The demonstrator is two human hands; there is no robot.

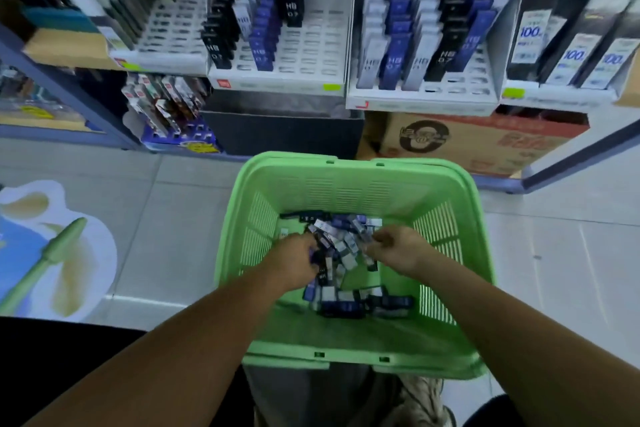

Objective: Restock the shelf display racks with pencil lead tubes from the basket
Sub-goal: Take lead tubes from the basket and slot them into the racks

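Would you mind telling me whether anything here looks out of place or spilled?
Nothing looks spilled. The lead tubes lie jumbled in the green basket, and the middle rack has many empty slots.

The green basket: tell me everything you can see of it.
The green basket looks like moulded plastic, rectangular with rounded corners, a broad rim and slotted walls. It sits upright and open-topped before the shelf racks, its near rim above the person's legs. A loose pile of lead tubes, black, blue and white, covers part of its floor. The left hand and right hand reach into that pile, fingers curled.
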